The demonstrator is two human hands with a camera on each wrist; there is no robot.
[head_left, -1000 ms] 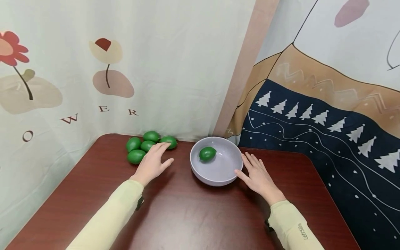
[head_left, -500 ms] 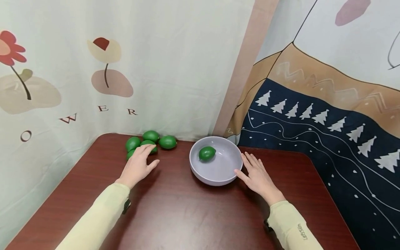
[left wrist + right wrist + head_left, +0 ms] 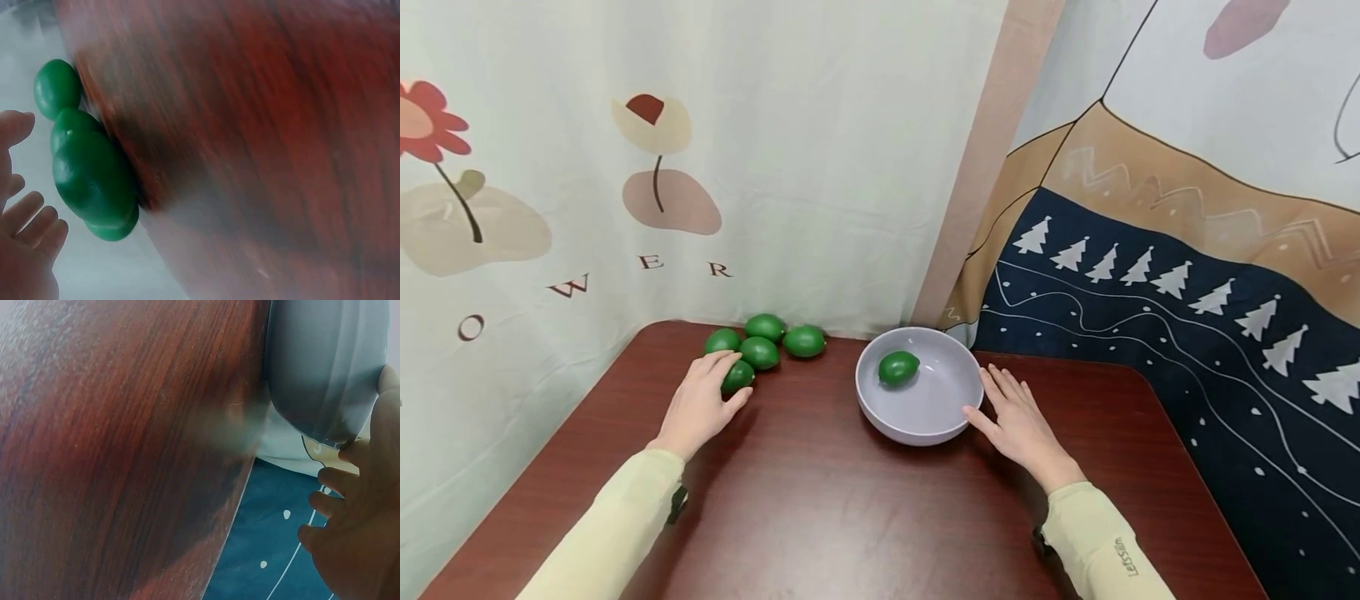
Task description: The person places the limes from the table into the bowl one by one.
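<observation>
The left hand [image 3: 697, 406] is held with a wide grip, thumb and fingers spread around a glossy green, lemon-shaped fruit [image 3: 739, 377]; whether it is touched cannot be told, as part of it is hidden by the fingers. This fruit is placed at seven o'clock in a cluster, with four matching green fruits [image 3: 760, 353] lying beyond it from eleven to three o'clock. The cluster is set roughly at nine o'clock from a round, glossy lilac-grey bowl [image 3: 940, 400], in which a single green fruit [image 3: 898, 367] is seated at ten o'clock. The bowl's wall is touched between three and four o'clock by the right hand [image 3: 1021, 429], its grip likewise wide. Everything is borne by a reddish-brown, wood-grained table [image 3: 850, 517], backed at twelve o'clock by a white printed curtain [image 3: 835, 167].
</observation>
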